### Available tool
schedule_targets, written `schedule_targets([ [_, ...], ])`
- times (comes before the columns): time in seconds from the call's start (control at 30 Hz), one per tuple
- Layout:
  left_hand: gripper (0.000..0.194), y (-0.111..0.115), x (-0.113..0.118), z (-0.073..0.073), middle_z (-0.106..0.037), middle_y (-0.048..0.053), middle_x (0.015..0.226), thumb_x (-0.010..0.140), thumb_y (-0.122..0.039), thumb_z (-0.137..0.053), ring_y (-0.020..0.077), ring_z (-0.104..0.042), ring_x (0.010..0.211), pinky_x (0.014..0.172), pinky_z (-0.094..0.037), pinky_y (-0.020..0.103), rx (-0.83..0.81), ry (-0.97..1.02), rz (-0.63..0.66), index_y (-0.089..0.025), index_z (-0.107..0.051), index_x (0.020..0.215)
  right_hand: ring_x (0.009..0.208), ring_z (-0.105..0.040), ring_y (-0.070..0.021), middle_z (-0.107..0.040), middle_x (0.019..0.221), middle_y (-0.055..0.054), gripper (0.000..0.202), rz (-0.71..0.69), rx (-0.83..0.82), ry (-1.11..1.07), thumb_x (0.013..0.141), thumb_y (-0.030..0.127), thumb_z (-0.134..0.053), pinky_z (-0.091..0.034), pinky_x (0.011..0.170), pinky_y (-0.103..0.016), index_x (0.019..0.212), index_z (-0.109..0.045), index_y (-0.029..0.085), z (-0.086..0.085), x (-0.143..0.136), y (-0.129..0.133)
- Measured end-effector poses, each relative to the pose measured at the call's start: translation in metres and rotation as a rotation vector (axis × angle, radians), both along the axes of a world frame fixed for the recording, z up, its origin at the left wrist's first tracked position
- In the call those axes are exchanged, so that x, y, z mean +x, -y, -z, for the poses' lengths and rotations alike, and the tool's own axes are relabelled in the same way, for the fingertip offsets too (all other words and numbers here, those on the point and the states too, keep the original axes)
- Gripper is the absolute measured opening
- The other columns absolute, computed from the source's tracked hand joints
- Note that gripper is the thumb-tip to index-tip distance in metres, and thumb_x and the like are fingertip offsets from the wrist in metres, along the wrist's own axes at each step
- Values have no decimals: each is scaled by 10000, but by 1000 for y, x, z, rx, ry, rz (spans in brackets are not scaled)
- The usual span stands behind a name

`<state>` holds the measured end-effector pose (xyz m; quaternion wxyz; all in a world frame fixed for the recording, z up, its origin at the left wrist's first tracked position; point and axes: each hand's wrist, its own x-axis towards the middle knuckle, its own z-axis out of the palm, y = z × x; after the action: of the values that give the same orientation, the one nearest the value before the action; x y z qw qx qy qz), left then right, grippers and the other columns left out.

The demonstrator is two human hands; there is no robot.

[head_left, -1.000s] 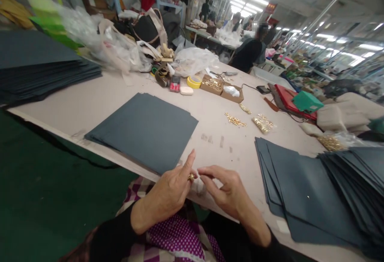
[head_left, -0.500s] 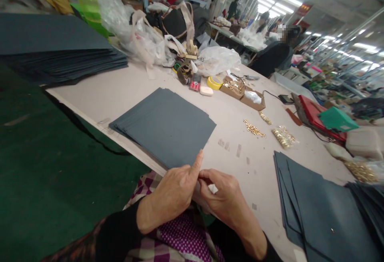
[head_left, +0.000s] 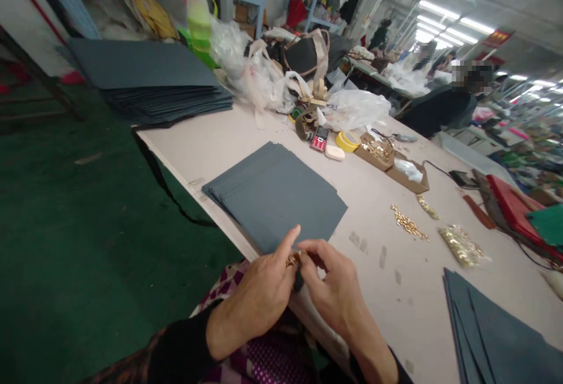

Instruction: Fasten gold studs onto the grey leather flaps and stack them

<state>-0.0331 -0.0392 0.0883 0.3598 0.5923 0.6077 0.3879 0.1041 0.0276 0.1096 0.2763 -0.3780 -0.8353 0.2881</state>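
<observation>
Hands together at the front edge of a pale table (head_left: 173,152). Left hand (head_left: 264,290): curled round a few gold bits (head_left: 291,261), one finger raised. Right hand (head_left: 336,284): thumb and forefinger drawn close at the bits; cannot tell whether one is pinched. Sleeves dark.

Just beyond the fingers, a stack of dark sheets (head_left: 281,190), flat, edges slightly uneven, near the table's edge. To its right, a loose gold heap (head_left: 410,223), then a clear bag (head_left: 461,246) of gold pieces. More dark sheets (head_left: 505,325) lower right, fanned; a taller pile (head_left: 149,67) at the far left corner.

Farther back: phone (head_left: 319,139), white block (head_left: 335,152), yellow tape (head_left: 348,146), two small boxes (head_left: 402,182) side by side. Co-worker (head_left: 440,108) in dark clothes beyond.
</observation>
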Motion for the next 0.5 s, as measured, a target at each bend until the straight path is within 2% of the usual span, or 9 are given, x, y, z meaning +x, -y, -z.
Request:
schedule_targets([
  [0.07, 460, 5, -8, 6, -688, 52, 1042, 958, -257, -361, 174, -643, 903, 825, -483, 320, -20, 149, -120, -213, -377, 1416, 747, -625, -147, -678, 845, -27, 157, -17, 57, -4, 910, 151, -503, -479, 681, -246, 961, -646, 191, 6, -7, -22],
  [0.13, 383, 13, -17, 13, -670, 16, 924, 924, -301, -456, 143, -609, 749, 717, -478, 277, -89, 279, -229, -201, -487, 1292, 816, -630, -179, -686, 873, -57, 180, -36, 175, 55, 932, 152, -482, -482, 742, -285, 971, -657, 174, 15, -14, -43],
  [0.2, 348, 22, -26, 19, -645, -4, 858, 885, -338, -532, 128, -575, 675, 657, -466, 257, -164, 382, -319, -189, -524, 1198, 842, -617, -213, -687, 871, -85, 219, -73, 268, 168, 949, 151, -453, -478, 772, -330, 961, -671, 158, 23, -18, -56],
  [0.27, 346, 32, -33, 22, -656, 7, 877, 861, -367, -573, 138, -598, 720, 676, -475, 255, -204, 444, -392, -182, -527, 1150, 824, -605, -229, -683, 845, -97, 249, -123, 287, 265, 958, 155, -435, -474, 765, -354, 947, -684, 148, 26, -16, -59],
  [0.37, 314, 43, -37, 22, -691, 33, 927, 848, -391, -607, 162, -637, 819, 741, -496, 263, -224, 543, -414, -186, -547, 1078, 786, -624, -205, -693, 823, -72, 249, -246, 118, 323, 949, 152, -451, -478, 738, -329, 919, -697, 167, 17, -2, -49],
  [0.43, 296, 47, -35, 19, -708, 47, 1006, 853, -389, -615, 172, -651, 894, 826, -506, 279, -215, 658, -358, -194, -563, 1070, 767, -647, -175, -712, 833, -41, 205, -299, -95, 337, 912, 140, -505, -481, 716, -292, 919, -704, 192, 8, 10, -41],
  [0.5, 338, 48, -30, 17, -699, 56, 1128, 854, -384, -627, 186, -651, 990, 920, -497, 307, -210, 774, -295, -205, -565, 1135, 720, -653, -153, -717, 801, -19, 153, -266, -327, 324, 864, 149, -567, -485, 672, -265, 904, -706, 200, 3, 18, -38],
])
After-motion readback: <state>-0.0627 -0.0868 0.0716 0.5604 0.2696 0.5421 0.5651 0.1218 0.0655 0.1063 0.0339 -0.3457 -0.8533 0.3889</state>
